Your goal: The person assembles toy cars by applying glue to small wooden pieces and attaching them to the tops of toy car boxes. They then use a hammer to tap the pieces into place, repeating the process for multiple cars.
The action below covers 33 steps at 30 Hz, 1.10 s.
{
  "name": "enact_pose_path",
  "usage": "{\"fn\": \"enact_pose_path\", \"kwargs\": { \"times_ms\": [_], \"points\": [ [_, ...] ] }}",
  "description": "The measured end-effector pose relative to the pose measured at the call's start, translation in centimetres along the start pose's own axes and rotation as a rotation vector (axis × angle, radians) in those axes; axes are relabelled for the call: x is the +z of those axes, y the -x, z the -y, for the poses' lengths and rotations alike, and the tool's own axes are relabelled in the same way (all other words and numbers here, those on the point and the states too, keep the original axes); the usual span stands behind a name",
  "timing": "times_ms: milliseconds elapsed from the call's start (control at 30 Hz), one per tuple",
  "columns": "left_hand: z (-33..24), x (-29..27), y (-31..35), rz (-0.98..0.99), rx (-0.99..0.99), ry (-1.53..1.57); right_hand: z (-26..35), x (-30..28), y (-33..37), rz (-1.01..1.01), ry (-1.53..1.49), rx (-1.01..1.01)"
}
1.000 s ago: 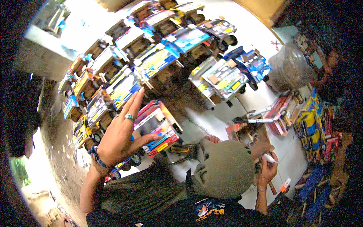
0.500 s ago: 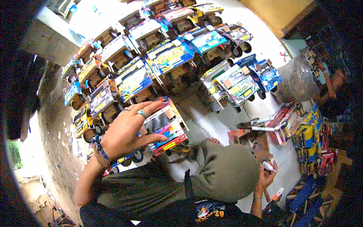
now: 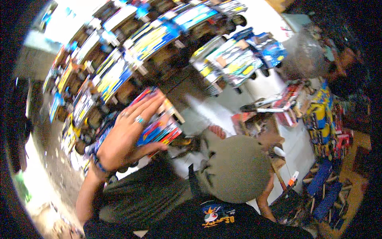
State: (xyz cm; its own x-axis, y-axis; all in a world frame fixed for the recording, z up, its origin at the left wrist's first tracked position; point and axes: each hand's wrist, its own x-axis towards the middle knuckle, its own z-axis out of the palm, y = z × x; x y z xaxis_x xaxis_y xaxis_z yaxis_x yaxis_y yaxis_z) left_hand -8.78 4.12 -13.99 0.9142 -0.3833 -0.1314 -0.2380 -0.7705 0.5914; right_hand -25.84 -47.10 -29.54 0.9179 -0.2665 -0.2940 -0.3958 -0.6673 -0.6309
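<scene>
My left hand lies over a toy truck with red, blue and yellow printed sides. Its fingers stretch across the top and the thumb grips the near side. Motion smears the truck's detail. At my right knee, my right hand is mostly hidden, so its fingers cannot be made out. Just beyond it shows a small white tube-like thing; whether the hand touches it is unclear. My bent leg in olive cloth lies between the two hands.
Rows of printed toy trucks stand on the white tiles beyond my left hand. A smaller group sits right of them. White-handled shears, blue pieces and stacked yellow-blue trucks lie to the right. Another person sits far right.
The whole view has shifted and blurred, with the scene sliding up and left. My left hand still holds the truck, now more tilted. My right hand, earlier showing with the white tube, has gone behind my knee.
</scene>
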Motion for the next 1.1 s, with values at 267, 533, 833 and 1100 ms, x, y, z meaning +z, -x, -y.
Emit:
{"fn": "enact_pose_path", "kwargs": {
  "times_ms": [267,533,833,1100],
  "points": [
    [0.3,0.0,0.3,-0.085,-0.026,0.020,1.5,5.6,-4.5,0.671,-0.152,0.051],
    [0.5,0.1,1.8,-0.280,-0.174,0.290,-2.1,4.5,-2.7,0.652,0.160,0.226],
    [3.5,-0.3,3.6,-0.344,-0.193,0.495,0.1,-3.0,0.1,0.047,0.426,-0.001],
    [-0.2,-0.7,2.9,-0.190,-0.205,0.516,-2.2,-2.5,-11.4,0.152,0.877,0.006]
  ]
}}
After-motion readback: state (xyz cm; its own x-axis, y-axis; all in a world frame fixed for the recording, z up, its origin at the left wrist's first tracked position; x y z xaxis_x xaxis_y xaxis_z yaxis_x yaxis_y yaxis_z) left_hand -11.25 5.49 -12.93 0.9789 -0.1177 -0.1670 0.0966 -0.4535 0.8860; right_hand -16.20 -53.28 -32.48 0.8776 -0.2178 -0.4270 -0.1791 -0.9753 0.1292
